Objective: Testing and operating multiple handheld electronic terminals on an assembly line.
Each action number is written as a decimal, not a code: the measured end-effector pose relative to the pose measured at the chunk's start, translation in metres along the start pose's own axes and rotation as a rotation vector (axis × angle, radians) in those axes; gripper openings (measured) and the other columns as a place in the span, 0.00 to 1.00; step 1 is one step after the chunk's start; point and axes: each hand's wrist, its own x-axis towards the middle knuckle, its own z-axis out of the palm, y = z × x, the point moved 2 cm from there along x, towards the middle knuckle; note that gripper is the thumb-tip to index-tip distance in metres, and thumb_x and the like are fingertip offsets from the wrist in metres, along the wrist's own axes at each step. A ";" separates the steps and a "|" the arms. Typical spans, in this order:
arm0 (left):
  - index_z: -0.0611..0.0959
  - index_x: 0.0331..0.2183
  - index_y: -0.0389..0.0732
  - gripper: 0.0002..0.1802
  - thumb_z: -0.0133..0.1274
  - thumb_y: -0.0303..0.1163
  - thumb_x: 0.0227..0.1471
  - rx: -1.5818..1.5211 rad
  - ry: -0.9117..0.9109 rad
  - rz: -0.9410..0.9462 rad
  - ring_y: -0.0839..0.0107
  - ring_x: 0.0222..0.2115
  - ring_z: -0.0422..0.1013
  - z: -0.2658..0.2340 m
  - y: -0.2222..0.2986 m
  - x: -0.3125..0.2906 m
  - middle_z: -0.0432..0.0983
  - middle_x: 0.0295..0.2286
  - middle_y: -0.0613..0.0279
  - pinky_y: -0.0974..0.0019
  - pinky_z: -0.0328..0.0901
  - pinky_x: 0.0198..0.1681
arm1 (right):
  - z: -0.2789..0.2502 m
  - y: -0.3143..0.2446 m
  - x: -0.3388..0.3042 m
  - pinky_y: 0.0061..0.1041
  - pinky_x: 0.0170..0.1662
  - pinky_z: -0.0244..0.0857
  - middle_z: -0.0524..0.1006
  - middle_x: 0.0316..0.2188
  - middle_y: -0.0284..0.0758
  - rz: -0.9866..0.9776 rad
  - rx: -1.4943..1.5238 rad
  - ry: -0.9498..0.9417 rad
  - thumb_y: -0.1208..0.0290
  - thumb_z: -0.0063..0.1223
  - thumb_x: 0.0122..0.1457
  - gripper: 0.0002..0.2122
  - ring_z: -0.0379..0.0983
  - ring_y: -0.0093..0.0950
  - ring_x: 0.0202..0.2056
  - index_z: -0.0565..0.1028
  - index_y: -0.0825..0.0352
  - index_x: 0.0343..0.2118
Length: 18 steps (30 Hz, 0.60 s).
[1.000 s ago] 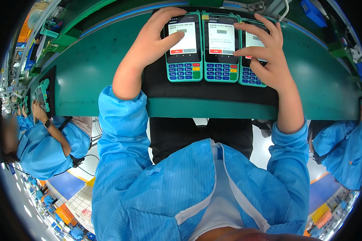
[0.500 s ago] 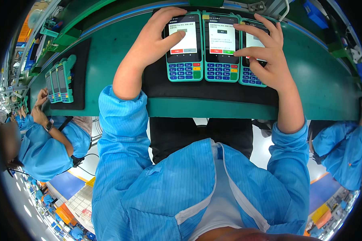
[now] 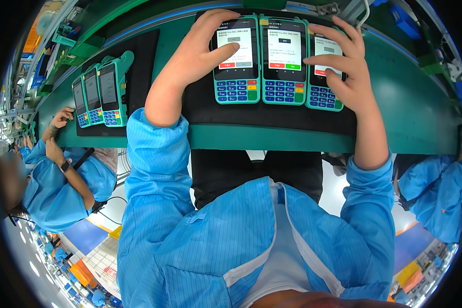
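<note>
We've got three terminals (image 3: 284, 62) side by side on the mat (image 3: 272, 114), counter (image 3: 400, 115) below — left hand (image 3: 201, 49) unclenched, thumb over the left screen (image 3: 245, 50); right hand (image 3: 348, 69) unclenched, fingers fanned over the right screen (image 3: 326, 48).

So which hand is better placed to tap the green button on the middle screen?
Probably the right hand: its fingers are near that green button; the left hand is over the left machine.

On the black mat (image 3: 272, 115) I have room nearside; terminals (image 3: 284, 92), left hand (image 3: 203, 49) and right hand (image 3: 345, 64) obstruct farther in.
</note>
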 end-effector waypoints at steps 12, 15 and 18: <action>0.69 0.50 0.45 0.28 0.52 0.33 0.45 0.022 0.127 0.085 0.61 0.55 0.54 -0.023 -0.005 -0.018 0.59 0.52 0.56 0.60 0.50 0.57 | 0.006 0.004 -0.005 0.33 0.58 0.49 0.65 0.52 0.36 0.199 0.204 0.204 0.76 0.45 0.46 0.20 0.57 0.37 0.55 0.73 0.59 0.45; 0.69 0.50 0.41 0.28 0.54 0.32 0.45 0.043 0.159 0.074 0.59 0.54 0.56 -0.026 0.013 -0.040 0.61 0.50 0.54 0.63 0.50 0.58 | 0.004 0.008 -0.008 0.28 0.58 0.50 0.65 0.51 0.39 0.213 0.380 0.269 0.78 0.45 0.48 0.21 0.60 0.33 0.54 0.70 0.62 0.48; 0.71 0.48 0.40 0.26 0.56 0.32 0.44 0.236 0.383 0.045 0.56 0.51 0.59 -0.063 0.042 -0.085 0.62 0.48 0.52 0.61 0.56 0.54 | 0.004 0.000 -0.019 0.26 0.57 0.51 0.66 0.52 0.37 0.418 0.607 0.332 0.77 0.42 0.54 0.19 0.60 0.29 0.55 0.67 0.67 0.51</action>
